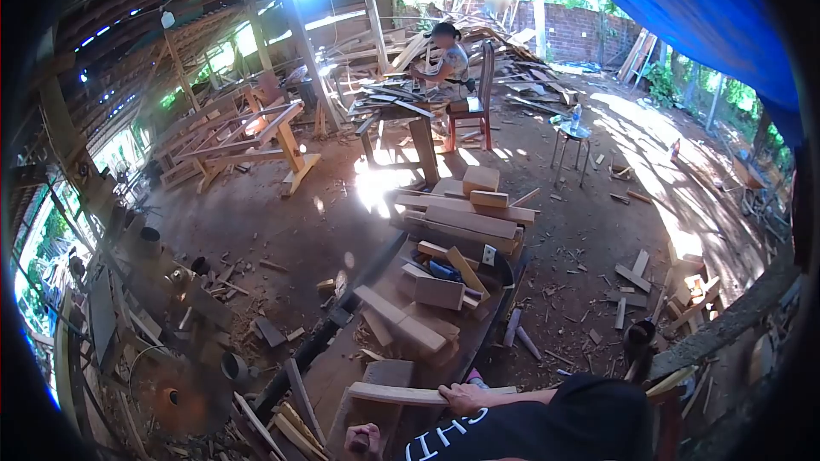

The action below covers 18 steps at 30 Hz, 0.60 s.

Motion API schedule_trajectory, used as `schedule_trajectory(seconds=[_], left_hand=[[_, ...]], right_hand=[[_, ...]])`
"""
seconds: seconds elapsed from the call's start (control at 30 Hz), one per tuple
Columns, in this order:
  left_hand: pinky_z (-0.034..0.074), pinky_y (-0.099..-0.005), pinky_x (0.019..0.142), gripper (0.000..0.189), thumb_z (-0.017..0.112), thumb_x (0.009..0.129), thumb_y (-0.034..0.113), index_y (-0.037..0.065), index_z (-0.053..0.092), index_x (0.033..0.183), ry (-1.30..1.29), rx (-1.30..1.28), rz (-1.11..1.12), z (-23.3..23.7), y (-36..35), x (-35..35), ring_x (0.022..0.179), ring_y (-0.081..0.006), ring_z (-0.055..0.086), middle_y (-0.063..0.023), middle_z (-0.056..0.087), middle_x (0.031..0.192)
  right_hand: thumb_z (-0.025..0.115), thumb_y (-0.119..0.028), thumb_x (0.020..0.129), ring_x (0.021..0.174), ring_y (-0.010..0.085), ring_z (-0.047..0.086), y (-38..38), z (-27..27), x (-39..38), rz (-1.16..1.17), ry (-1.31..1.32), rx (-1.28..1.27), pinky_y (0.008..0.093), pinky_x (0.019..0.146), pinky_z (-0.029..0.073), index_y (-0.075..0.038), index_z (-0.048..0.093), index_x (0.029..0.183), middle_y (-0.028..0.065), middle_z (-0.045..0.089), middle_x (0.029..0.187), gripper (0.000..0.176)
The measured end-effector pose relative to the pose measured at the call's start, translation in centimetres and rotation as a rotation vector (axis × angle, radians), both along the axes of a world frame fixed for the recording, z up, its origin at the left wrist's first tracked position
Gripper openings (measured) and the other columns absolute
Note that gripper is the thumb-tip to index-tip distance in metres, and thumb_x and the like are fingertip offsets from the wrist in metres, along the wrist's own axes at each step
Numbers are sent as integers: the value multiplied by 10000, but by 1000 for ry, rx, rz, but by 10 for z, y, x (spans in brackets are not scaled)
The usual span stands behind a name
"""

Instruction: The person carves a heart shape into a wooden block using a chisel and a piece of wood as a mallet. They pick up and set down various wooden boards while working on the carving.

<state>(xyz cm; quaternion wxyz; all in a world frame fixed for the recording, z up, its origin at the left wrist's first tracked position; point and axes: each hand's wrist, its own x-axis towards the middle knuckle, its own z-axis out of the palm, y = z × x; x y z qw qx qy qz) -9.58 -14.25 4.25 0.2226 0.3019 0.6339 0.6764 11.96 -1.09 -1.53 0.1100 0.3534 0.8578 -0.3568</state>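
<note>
While the right hand [464, 399] curls its fingers over a long, slightly bowed wooden slat [397, 393] at the workbench's [337, 354] near end, the left hand [363, 438] is fisted around a dark rounded object [365, 441], too small to identify. Slat looks stiff, fairly light, dry, not slippery; unlikely to break, edges may splinter. Best hold: mid-length, across the narrow width. Offcut blocks [440, 293] lie farther up.

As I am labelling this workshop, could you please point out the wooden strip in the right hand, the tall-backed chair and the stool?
Wooden strip [395, 394], head view: its long face, beside the right hand [465, 399].
Tall-backed chair [487, 81], head view: its backrest.
Stool [575, 133], head view: front edge of its seat.
</note>
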Motion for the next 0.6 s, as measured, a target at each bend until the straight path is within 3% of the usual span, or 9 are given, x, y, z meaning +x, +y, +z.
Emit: schedule_trajectory(seconds=[0.3, 0.4, 0.53, 0.57, 0.6], left_hand=[[386, -248, 682, 257, 754, 839, 85, 95, 507, 770, -66, -2, 200, -6, -35, 9, 729, -83, 445, 19, 499, 772], [443, -263, 768, 192, 716, 870, 90, 65, 534, 814, -64, -68, 111, 11, -42, 7, 811, -119, 521, -30, 570, 838], [401, -267, 780, 197, 690, 904, 149, 73, 513, 862, -93, -86, 107, 31, -49, 8, 802, -117, 466, -4, 494, 836], [383, -255, 724, 223, 748, 815, 116, 96, 526, 814, -202, -45, 183, 21, -45, 7, 766, -109, 454, 2, 494, 797], [383, -255, 724, 223, 748, 815, 116, 96, 526, 814, -201, -14, 176, 8, -44, 3, 766, -109, 454, 2, 494, 797]], right_hand=[[610, -258, 851, 928, 418, 656, 1, -7, 17, 3, 7, -35, 503, 741, 521, -98, 477, 1206, 233, 633, 973, 411], [600, -309, 866, 951, 414, 652, -2, 11, 23, -4, 13, -60, 521, 747, 514, -93, 486, 1178, 232, 637, 969, 396], [579, -285, 890, 928, 420, 654, -9, 34, 29, -8, 45, -11, 517, 747, 514, -96, 492, 1169, 232, 645, 977, 348], [555, -278, 918, 916, 414, 656, -4, 22, 30, 20, 0, -5, 517, 743, 517, -95, 477, 1167, 230, 639, 976, 319], [532, -270, 946, 904, 409, 658, 1, 11, 31, 37, -45, -15, 517, 738, 520, -93, 461, 1165, 227, 634, 975, 291]])
